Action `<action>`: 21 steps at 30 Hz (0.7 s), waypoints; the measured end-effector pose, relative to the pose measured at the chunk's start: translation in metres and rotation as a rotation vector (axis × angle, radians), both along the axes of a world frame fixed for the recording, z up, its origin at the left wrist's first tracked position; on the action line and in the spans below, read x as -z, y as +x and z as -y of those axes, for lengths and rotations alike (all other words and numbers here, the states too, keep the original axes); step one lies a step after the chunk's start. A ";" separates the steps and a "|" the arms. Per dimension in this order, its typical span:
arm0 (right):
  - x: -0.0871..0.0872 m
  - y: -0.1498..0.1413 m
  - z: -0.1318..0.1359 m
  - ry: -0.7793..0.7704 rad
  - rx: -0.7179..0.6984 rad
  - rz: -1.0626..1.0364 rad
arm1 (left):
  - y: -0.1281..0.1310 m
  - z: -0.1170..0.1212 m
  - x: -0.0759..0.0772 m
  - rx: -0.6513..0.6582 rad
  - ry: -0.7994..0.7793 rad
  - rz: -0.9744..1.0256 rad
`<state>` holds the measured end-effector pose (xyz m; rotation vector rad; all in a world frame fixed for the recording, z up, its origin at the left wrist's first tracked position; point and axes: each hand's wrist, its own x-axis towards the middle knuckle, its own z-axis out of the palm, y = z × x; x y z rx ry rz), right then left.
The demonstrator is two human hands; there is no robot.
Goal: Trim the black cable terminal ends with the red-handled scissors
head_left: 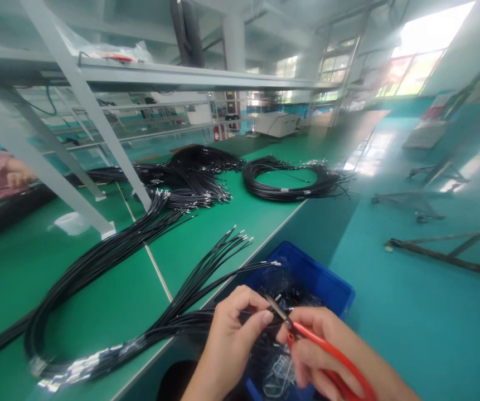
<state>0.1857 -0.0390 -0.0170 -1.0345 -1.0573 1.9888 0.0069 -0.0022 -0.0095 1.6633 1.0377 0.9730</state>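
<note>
My left hand [233, 328] pinches the end of a thin black cable [189, 317] between thumb and forefinger, over the table's front edge. My right hand [323, 348] grips red-handled cutters [327, 351], whose small metal jaws [275, 309] meet the cable end beside my left fingertips. Both hands hover above a blue plastic bin [319, 275] that holds cable offcuts and clear bags. A bundle of black cables with metal tips [206, 267] fans across the green table [223, 223] toward my hands.
More black cable bundles [110, 253] and a coil [294, 178] lie further back. Grey frame legs [89, 133] stand at the left. Another person's sleeve and hand [1, 175] show at the far left. Teal floor with metal frames [444, 250] lies to the right.
</note>
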 end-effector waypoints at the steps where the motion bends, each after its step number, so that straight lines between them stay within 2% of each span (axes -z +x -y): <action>1: -0.001 -0.002 -0.001 -0.009 0.000 0.084 | -0.001 -0.001 0.000 0.000 0.003 -0.003; 4: -0.002 -0.004 0.002 0.026 0.001 0.220 | 0.000 -0.003 0.003 -0.023 0.002 -0.036; 7: 0.000 0.000 0.010 0.157 0.114 0.155 | 0.009 0.001 0.014 -0.047 0.019 -0.167; 10: 0.006 0.006 0.011 0.266 0.381 0.245 | 0.021 0.013 0.030 0.110 0.177 -0.492; 12: 0.014 0.005 0.005 0.288 0.468 0.359 | 0.024 0.020 0.038 0.225 0.238 -0.657; 13: 0.018 0.003 0.000 0.302 0.471 0.425 | 0.022 0.021 0.040 0.234 0.243 -0.702; 15: 0.025 -0.005 -0.010 0.356 0.436 0.598 | 0.010 0.017 0.036 0.129 0.228 -0.760; 18: 0.036 -0.018 -0.021 0.474 0.313 0.864 | -0.022 -0.002 0.023 -0.213 0.212 -0.890; 20: 0.043 -0.024 -0.023 0.493 0.197 0.949 | -0.043 -0.016 0.016 -0.427 0.190 -0.975; 21: 0.047 -0.025 -0.022 0.486 0.136 0.959 | -0.052 -0.022 0.014 -0.494 0.178 -1.007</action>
